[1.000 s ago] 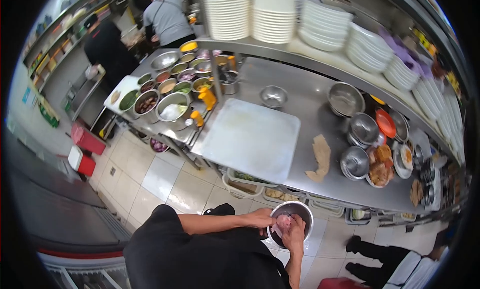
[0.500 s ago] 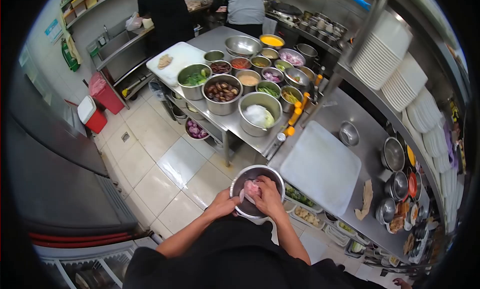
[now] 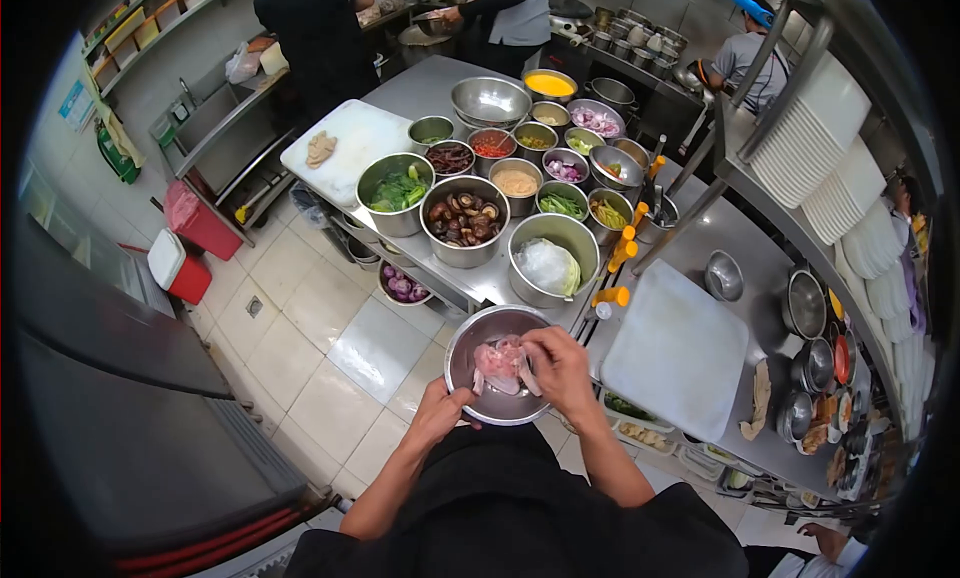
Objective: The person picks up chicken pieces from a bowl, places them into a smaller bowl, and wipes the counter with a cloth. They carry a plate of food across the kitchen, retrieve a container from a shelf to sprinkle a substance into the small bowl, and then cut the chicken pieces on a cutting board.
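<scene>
In front of my body a steel bowl (image 3: 462, 344) holds a clump of pale pink raw meat (image 3: 498, 362). My left hand (image 3: 439, 412) is closed on the bowl's near left rim, thumb toward the inside. Over the right side of the bowl, my right hand (image 3: 563, 370) has its fingers drawn together at the edge of the meat, seemingly pinching a strip of it; the fingertips are partly hidden. Just beyond the bowl stands a steel pot (image 3: 588, 240) with a white plastic bag (image 3: 548, 266) and something leafy green inside.
Pots of mushrooms (image 3: 464, 224), greens (image 3: 394, 188) and chopped vegetables crowd the steel table. A white cutting board (image 3: 676, 348) lies at right beside orange-capped bottles (image 3: 622, 254). Plates (image 3: 806, 143) are stacked on a shelf. Co-workers (image 3: 318, 46) stand at the back.
My right hand has lifted from deep in the bowl toward its right side, showing more of the meat. The bowl is nearer the table. Another person has appeared at the upper right.
</scene>
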Motion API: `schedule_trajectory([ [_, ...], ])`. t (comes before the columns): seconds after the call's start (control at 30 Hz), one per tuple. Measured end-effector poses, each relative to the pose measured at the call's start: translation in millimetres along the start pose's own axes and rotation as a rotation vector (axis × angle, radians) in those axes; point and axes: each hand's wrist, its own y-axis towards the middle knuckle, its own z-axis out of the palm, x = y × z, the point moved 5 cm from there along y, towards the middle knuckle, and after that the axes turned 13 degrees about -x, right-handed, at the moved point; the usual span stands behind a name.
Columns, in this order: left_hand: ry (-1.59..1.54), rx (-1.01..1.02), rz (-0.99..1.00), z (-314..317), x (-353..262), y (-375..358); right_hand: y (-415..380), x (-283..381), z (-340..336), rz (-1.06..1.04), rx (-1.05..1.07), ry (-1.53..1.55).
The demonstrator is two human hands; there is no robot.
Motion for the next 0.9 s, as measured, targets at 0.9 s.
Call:
schedule_trajectory([
  [0.9,-0.099,-0.558,0.284,-212,-245,215,243,-28,157,0.111,-0.021,0.228],
])
